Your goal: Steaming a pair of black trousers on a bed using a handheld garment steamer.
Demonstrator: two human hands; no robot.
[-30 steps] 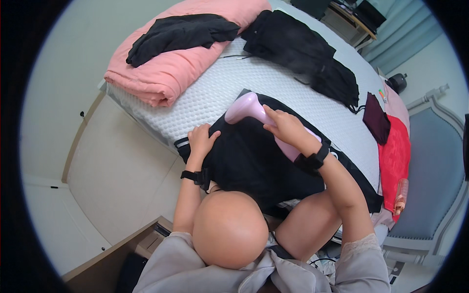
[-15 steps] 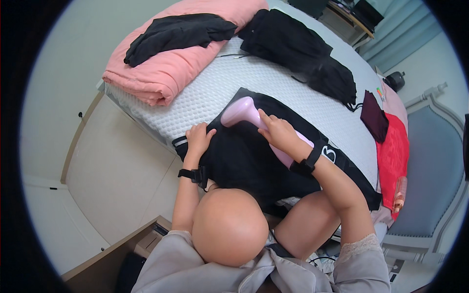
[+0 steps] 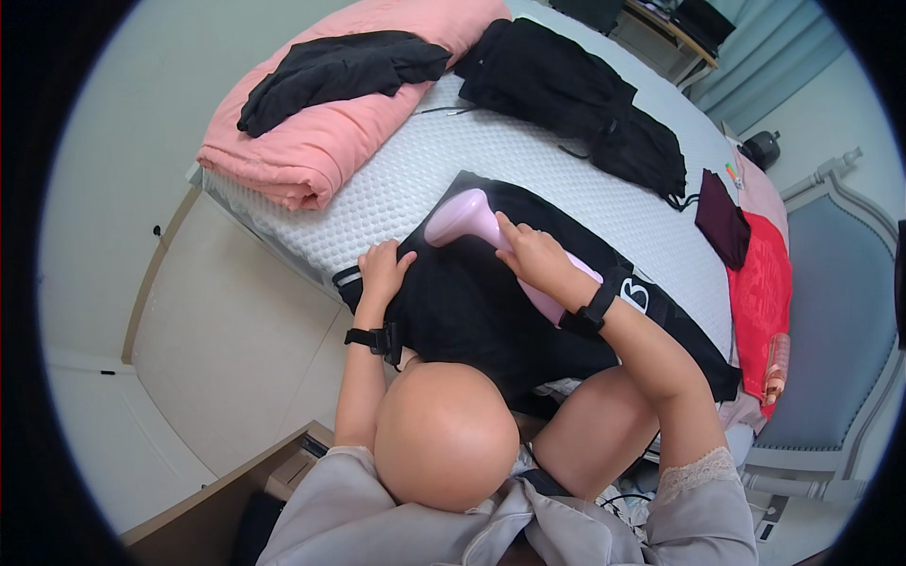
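Note:
My right hand (image 3: pixel 540 257) is wrapped round the handle of a pale pink handheld garment steamer (image 3: pixel 469 215). Its wide head points left over a black garment (image 3: pixel 477 302) spread on the near side of the bed; whether it touches the cloth I cannot tell. At the garment's left edge, by a white-striped band, my left hand (image 3: pixel 381 272) grips the fabric with its fingers bent and thumb apart. A white printed mark (image 3: pixel 633 296) shows on the cloth beside my right wrist. Both wrists wear black straps.
The white quilted bed (image 3: pixel 377 212) carries a folded pink quilt (image 3: pixel 307 165) with a dark garment (image 3: pixel 340 75) on it. Black clothes (image 3: pixel 557 85) lie farther back. At right are a maroon cloth (image 3: pixel 722 222), red fabric (image 3: pixel 760 292), a clear bottle (image 3: pixel 777 368) and a blue-padded headboard (image 3: pixel 835 330).

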